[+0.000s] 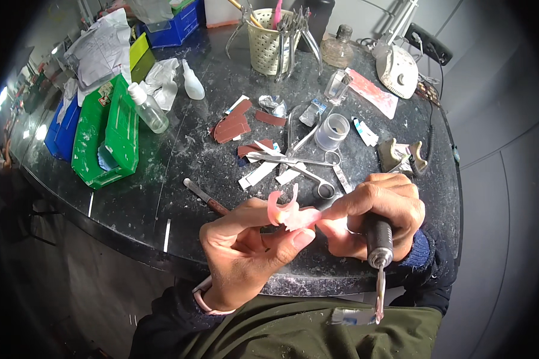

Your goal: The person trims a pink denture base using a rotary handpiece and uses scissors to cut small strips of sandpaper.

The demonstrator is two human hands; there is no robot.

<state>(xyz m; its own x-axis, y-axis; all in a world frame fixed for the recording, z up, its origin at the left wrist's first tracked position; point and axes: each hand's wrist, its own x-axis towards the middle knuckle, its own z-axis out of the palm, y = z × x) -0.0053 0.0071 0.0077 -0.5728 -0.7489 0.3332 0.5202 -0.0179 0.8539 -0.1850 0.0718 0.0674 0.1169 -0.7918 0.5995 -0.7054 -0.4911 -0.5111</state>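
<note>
A translucent pink partial denture point(299, 219) with curved arms is pinched in my left hand point(236, 257), between thumb and fingers. My right hand point(389, 206) is wrapped round a black rotary handpiece point(379, 236). Its thumb and index fingertips also touch the right end of the denture. The handpiece's metal shank point(381, 287) points down toward my lap, away from the denture. At its end is a pale, frayed strip point(352, 316), above my green apron point(317, 338). Just beyond my left hand lies a wooden-handled knife point(206, 197), partly covered by the fingers.
Scissors point(293, 160), brown sandpaper pieces point(232, 124) and a clear cup point(332, 131) lie ahead. A plaster model in a metal frame point(401, 157) sits right. Farther back stands a basket of pliers point(268, 51). Green bins point(105, 140) and squeeze bottles point(193, 82) are left.
</note>
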